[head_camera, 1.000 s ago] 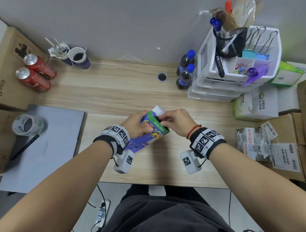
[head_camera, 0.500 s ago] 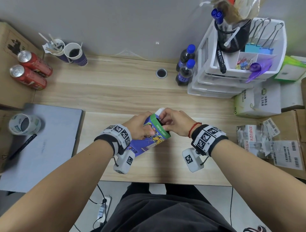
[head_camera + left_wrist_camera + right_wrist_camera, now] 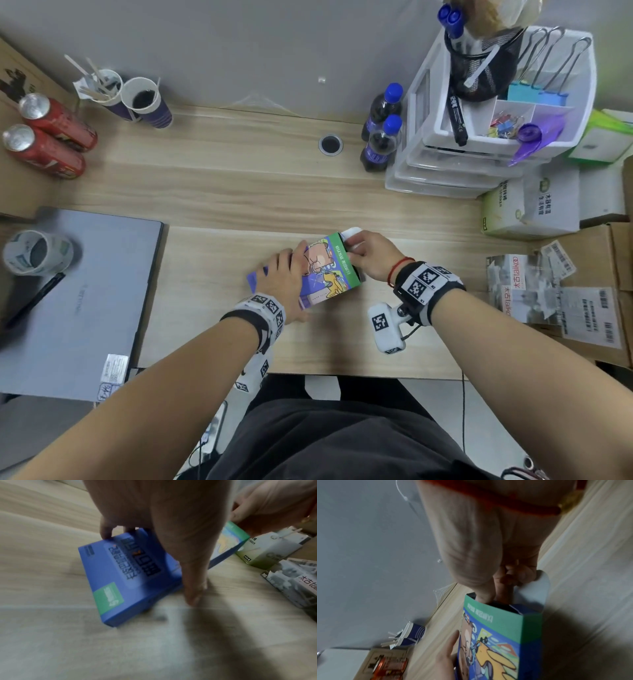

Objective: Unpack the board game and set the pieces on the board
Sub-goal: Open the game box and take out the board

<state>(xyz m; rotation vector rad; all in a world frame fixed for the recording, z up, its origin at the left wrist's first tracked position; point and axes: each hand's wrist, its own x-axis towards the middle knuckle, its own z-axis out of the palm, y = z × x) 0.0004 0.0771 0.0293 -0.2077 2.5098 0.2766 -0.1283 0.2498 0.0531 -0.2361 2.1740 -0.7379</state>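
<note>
My left hand point(image 3: 287, 275) grips the blue-and-green cardboard game box point(image 3: 324, 270) lying on the pale wooden desk point(image 3: 219, 192) beside the grey closed laptop point(image 3: 73, 298), while my right hand point(image 3: 368, 255) reaches curled fingers into its open end under the white flap point(image 3: 537, 588).

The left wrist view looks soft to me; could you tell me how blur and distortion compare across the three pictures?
Left wrist: motion blur smears the game box and desk. Right wrist: sharper box print, slightly soft, background strongly tilted. Head: mostly sharp, wide-angle bending at the edges, the laptop side smeared.

Wooden desk point(image 3: 222, 192): laptop point(image 3: 78, 301), cups point(image 3: 137, 99), bottles point(image 3: 380, 133), perhaps cans point(image 3: 44, 137).
</note>
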